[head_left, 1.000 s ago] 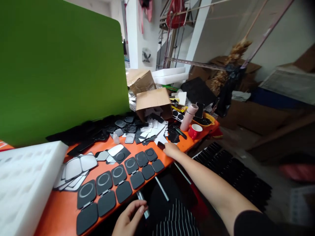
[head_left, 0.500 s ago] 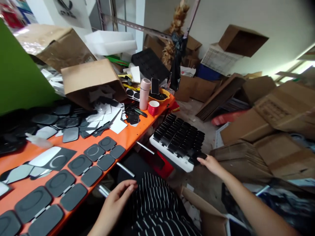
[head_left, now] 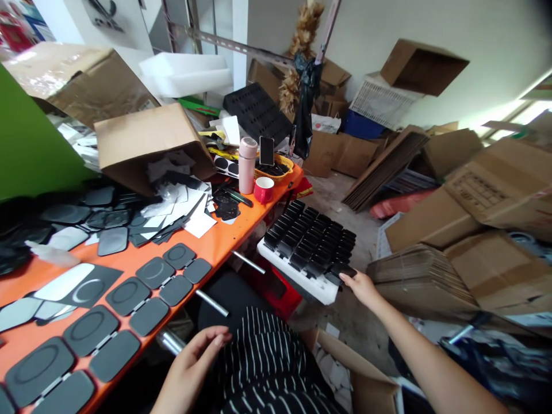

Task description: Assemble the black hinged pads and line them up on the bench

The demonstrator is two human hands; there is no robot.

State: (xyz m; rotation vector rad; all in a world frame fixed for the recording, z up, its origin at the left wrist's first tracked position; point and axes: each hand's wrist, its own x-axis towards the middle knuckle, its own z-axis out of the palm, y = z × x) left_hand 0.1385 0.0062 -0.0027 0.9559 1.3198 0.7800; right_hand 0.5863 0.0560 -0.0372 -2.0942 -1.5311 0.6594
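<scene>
My right hand (head_left: 360,287) reaches out to the near corner of a white foam tray (head_left: 297,276) and pinches a dark flat pad (head_left: 341,270). Rows of black pieces (head_left: 310,236) stand close together on this tray. My left hand (head_left: 200,356) hovers by my lap, its fingers loosely curled, the thumb a little apart and nothing visible in it. Nearest to it, on the orange table (head_left: 215,247), lies a double row of dark grey folding pads (head_left: 149,316), hinged in pairs; the upper pad of each pair bears a round ring.
A pink bottle (head_left: 247,167), a red mug (head_left: 263,190) and a yellow basket (head_left: 287,167) stand at the table's far end. Loose pads and paper sheets (head_left: 200,221) are heaped along its back. Metal rods (head_left: 211,302) jut from its edge. Cardboard boxes (head_left: 487,190) crowd the right.
The view has shifted slightly, so the table items sit a little further left. My right hand stays on the pad at the tray's corner; my left hand remains by my lap.
</scene>
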